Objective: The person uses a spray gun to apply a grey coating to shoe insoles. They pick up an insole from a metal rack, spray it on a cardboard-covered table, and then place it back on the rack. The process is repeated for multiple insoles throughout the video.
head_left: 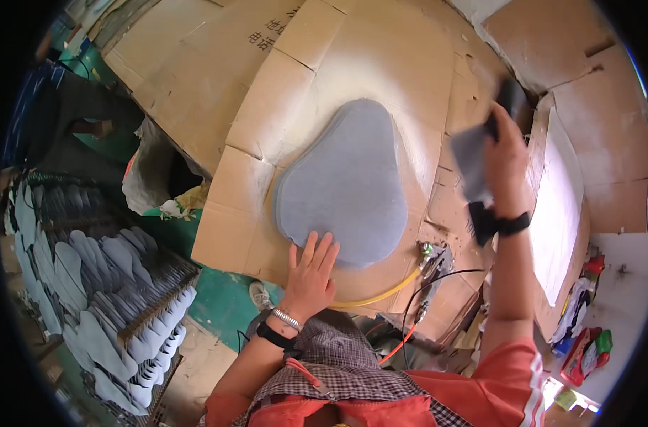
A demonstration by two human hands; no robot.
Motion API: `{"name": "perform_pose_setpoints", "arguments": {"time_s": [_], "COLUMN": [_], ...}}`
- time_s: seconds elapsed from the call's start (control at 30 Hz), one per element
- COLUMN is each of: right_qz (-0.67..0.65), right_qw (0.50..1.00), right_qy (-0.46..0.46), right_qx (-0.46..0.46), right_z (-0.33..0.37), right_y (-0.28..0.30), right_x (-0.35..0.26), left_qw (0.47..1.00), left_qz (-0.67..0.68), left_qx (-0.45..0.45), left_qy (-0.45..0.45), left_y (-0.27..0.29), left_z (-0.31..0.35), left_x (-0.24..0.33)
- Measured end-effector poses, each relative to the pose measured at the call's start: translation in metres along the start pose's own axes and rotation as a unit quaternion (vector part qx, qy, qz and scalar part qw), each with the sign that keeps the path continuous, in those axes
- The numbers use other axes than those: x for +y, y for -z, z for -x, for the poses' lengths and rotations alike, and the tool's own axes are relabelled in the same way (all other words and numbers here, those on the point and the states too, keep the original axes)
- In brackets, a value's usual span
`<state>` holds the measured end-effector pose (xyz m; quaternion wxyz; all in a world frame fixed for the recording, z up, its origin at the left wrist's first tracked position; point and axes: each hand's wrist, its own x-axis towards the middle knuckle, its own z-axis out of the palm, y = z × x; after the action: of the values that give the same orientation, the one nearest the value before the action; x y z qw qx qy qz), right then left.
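Note:
A stack of grey, pear-shaped flat sheets lies on brown cardboard before me. My left hand lies flat on its near edge, fingers stretched out and holding nothing. To the right of the stack, my right hand is raised and closed on a flat grey piece; a dark part shows beyond the fingers. Motion blurs what I hold, so its exact kind is unclear. Near the stack's lower right, a spray gun with a yellow hose rests on the cardboard.
At the left, a rack bears many grey sole-shaped pieces. Past the cardboard's left edge are an open sack and a green floor. Cardboard panels and a white sheet stand at the right. An orange hose runs near my lap.

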<state>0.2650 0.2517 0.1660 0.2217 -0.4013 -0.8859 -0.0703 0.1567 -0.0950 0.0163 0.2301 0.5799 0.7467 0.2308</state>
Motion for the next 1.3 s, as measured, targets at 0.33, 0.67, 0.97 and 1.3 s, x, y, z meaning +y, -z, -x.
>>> {"name": "perform_pose_setpoints", "arguments": {"time_s": [0.33,0.67,0.97,1.3], "right_qz": [0.091,-0.079,0.114,-0.016], "right_qw": [0.995,0.971,0.979,0.946], "right_qy": [0.027,0.098,0.008,-0.051], "right_qx": [-0.025,-0.202,0.169,0.320], "right_z": [0.092,0.188,0.128,0.082], "right_y": [0.023,-0.073,0.074,0.172], "right_x": [0.094,-0.072,-0.046,-0.059], "left_qw": [0.999,0.997,0.997,0.998], "left_qz": [-0.023,-0.041,0.030,-0.014], "left_qx": [-0.021,0.031,0.046,0.048], "left_qy": [-0.026,-0.065,-0.045,-0.045], "left_y": [0.004,-0.007,-0.008,0.000], "left_z": [-0.001,-0.004,-0.001,0.010], "left_x": [-0.001,-0.008,-0.009,-0.004]}}
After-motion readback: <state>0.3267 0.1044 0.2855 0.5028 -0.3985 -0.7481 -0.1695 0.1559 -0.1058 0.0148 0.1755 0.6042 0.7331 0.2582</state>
